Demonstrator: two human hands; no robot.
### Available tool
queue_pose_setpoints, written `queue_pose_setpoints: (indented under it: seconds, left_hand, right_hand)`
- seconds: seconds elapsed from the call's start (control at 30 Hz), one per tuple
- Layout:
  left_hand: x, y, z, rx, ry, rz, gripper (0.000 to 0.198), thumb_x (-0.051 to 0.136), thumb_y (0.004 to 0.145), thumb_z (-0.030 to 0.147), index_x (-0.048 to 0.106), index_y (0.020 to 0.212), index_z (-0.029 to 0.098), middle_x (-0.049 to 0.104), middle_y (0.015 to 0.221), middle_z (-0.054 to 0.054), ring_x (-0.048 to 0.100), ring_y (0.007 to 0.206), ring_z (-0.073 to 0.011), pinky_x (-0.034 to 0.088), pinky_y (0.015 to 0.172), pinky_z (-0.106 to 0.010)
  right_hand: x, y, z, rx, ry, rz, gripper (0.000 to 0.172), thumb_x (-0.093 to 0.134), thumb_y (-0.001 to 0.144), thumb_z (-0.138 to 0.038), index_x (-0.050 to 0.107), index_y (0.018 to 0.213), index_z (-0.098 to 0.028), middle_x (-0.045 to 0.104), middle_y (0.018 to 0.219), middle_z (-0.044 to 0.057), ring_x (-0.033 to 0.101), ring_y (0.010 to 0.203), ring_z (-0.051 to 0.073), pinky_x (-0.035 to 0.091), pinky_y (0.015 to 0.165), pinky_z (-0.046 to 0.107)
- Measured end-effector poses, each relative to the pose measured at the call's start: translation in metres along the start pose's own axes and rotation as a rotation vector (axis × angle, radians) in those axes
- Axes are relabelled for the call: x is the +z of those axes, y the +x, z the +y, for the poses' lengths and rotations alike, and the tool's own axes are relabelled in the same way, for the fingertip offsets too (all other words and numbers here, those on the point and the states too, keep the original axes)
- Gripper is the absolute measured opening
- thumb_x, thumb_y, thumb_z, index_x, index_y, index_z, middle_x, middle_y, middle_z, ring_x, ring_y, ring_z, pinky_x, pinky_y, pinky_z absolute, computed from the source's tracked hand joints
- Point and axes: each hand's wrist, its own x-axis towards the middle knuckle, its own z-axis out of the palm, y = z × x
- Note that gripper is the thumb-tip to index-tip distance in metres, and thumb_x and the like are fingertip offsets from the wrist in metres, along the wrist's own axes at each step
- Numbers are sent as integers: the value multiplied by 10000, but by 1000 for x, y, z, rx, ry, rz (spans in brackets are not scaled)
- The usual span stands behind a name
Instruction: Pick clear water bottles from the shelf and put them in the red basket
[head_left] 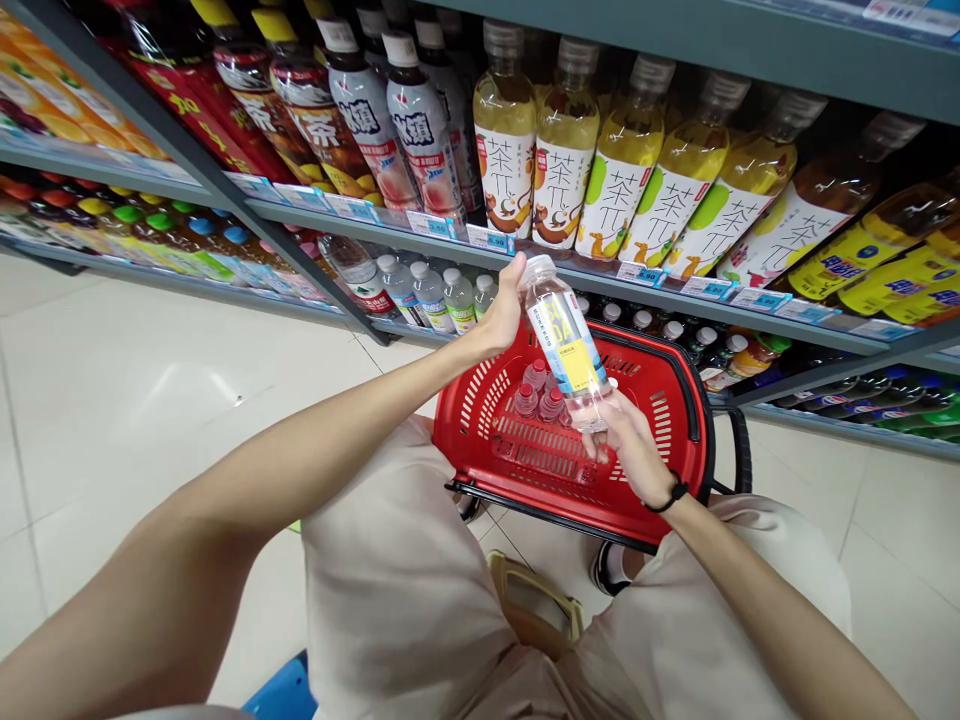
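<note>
I hold a clear water bottle (567, 342) with a white cap and a white, blue and yellow label, tilted above a red shopping basket (675, 440). My left hand (504, 310) grips it near the cap. My right hand (628, 440), with a black band at the wrist, is closed round its base. Inside the basket lie three small bottles with pink caps (537, 392). The basket rests in front of my knees, close against the lower shelf.
Store shelves run across the top: yellow tea bottles (622, 170), peach drink bottles (405, 120), small water bottles (427, 292) below, price tags (487, 238) on the shelf edge. Pale tiled floor (135, 380) spreads to the left. A blue stool edge (279, 692) shows beneath me.
</note>
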Motion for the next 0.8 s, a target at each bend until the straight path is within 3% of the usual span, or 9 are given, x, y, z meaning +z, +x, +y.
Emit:
queue_pose_setpoints:
  seconds: [0.1,0.3,0.4,0.6,0.8]
  left_hand:
    - [-3,-1,6,-21,-72,-8,1090,54,854,978,744,1048,159,731,842,-140,725,948,-332,577,822,-452]
    - [-7,1,5,-17,-49,34,1140,-18,881,929,734,1194,132,732,969,-172,700,1082,-380,571,848,-463]
    - [-10,3,0,-26,-18,44,1122,12,903,904,726,1250,111,729,990,-178,686,1113,-411,570,838,-467]
    - [-17,4,-14,-15,19,106,1021,136,931,885,675,1374,141,734,1064,-158,677,1148,-435,568,872,-506]
    - [-20,3,-17,-26,-22,57,954,234,940,870,711,1300,127,747,986,-144,719,1033,-395,576,892,-510]
  right_hand:
    - [3,-1,0,-78,-52,48,473,760,888,-597,625,1089,-191,676,817,22,508,579,110,361,460,222]
    - [-7,4,1,-262,-126,199,610,843,864,-417,567,1377,-238,669,1248,101,665,882,166,530,572,236]
    - [-13,7,-3,-389,-226,273,703,866,829,-359,529,1433,-238,624,1349,135,696,1047,224,626,672,289]
    - [-22,9,-3,-657,-447,343,691,858,839,-305,548,1453,-241,578,1372,138,694,1153,262,673,888,403]
    - [-28,6,0,-851,-718,415,641,859,849,-309,597,1431,-248,554,1247,122,631,1167,278,681,874,441]
